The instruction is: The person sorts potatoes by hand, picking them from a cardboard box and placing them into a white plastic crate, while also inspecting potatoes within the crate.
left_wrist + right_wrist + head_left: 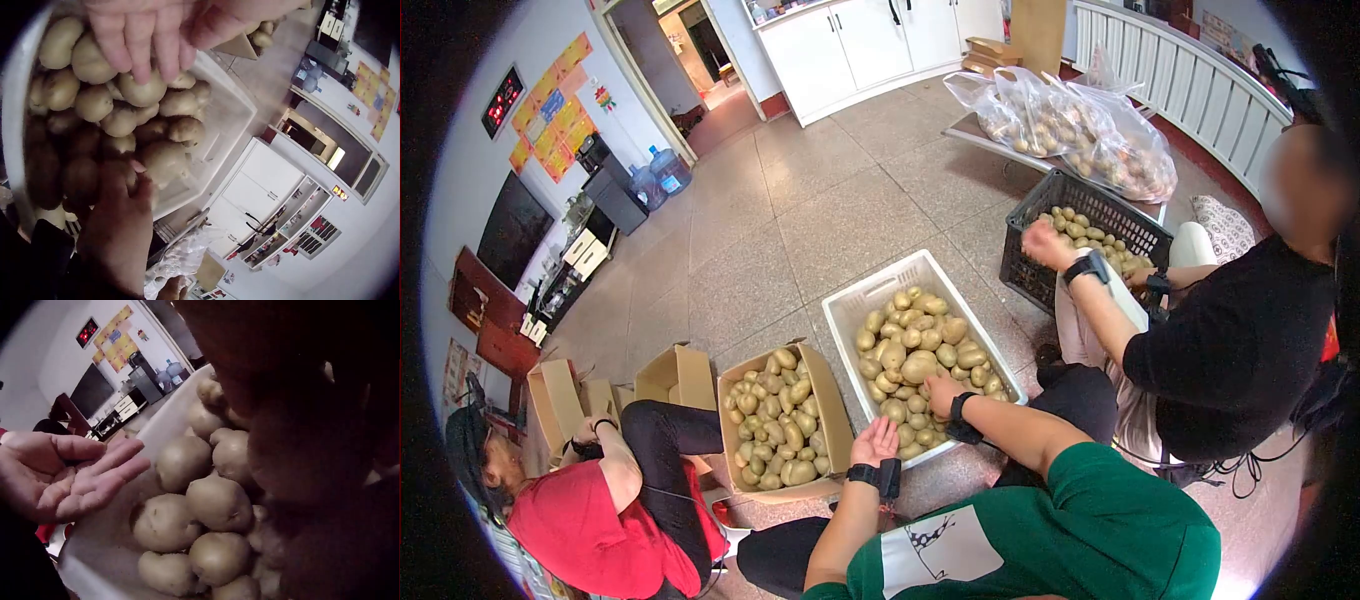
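Observation:
Many tan potatoes (910, 335) fill a white plastic crate (832, 318) in front of me. My left hand (877, 440) is held palm up by the crate's near left edge, fingers loosely extended and nothing on the palm. In the left wrist view, potatoes (94, 103) lie beyond its fingers. My right hand (943, 393) reaches down into the crate, close to a large potato (919, 367). Seen from the left wrist, the right hand (119, 231) has thumb and finger bent around a potato (130, 179), largely in shadow. Its fingers are dark in the right wrist view.
A cardboard box (832, 410) of potatoes stands left of the crate. On the right, a person (1230, 340) works at a black crate (1025, 270) of potatoes. Another person (615, 510) sits left near cardboard boxes (685, 378). Bagged potatoes (1090, 135) lie on a low table behind.

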Available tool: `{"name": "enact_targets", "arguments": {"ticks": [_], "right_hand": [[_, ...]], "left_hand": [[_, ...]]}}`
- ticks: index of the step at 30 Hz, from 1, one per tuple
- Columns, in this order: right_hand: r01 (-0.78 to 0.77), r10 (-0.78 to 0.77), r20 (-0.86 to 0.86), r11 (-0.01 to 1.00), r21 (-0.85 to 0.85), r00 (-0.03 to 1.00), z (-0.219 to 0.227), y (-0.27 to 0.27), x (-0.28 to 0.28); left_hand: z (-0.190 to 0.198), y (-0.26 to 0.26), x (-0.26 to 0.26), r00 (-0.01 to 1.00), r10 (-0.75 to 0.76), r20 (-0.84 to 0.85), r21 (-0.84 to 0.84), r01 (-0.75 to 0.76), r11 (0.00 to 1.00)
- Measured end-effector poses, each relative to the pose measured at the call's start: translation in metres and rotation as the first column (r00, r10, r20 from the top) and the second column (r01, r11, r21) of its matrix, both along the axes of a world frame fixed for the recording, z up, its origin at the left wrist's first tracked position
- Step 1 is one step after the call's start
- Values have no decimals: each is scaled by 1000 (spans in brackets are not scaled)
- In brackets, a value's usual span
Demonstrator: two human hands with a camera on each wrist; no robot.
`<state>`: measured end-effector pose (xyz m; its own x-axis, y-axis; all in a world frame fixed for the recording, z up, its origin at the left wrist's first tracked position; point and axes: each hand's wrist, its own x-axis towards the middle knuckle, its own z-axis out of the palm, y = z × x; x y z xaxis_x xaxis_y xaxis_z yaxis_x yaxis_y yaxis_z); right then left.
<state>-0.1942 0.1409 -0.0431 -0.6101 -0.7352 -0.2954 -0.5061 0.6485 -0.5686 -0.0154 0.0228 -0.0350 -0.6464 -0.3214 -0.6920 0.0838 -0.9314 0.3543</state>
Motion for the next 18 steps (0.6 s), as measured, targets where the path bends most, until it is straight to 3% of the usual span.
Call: {"name": "enact_targets", "arguments": {"ticks": [3,4,7,9,10,12,13,14,16,17,18], "right_hand": [[35,-33,81,999,-22,996,11,1,4],[-8,13,37,994,-113,999,10,-1,6],[-59,62,34,994,-98,997,28,-7,17],[-38,75,210,984,-175,975,46,-11,27],[-38,75,209,984,-175,975,50,-14,31],[-90,168,191,927,-363,967,57,-18,41],[5,159,446,939,-344,881,80,-16,46],[0,163,447,940,-342,879,87,-19,44],[55,201,561,912,-406,803,93,-22,45],[135,241,621,858,-496,746,78,-25,46],[41,219,431,854,-518,875,80,-24,42]], "left_hand": [[-4,1,0,1000,-8,-11,14,9,1000],[-3,2,-1,1000,-22,-10,19,22,1000],[1,8,-4,1000,-22,18,-4,22,1000],[8,11,-6,1000,-7,17,46,7,999],[14,14,-8,1000,9,17,95,-10,995],[40,22,-11,1000,29,6,114,-29,993],[51,26,-11,999,50,-6,134,-49,990],[42,21,-11,998,55,-4,136,-54,989],[29,9,-5,949,141,-283,245,-70,967],[33,5,-6,966,149,-210,312,-78,947],[17,-1,-4,966,163,-201,189,-125,974]]}}
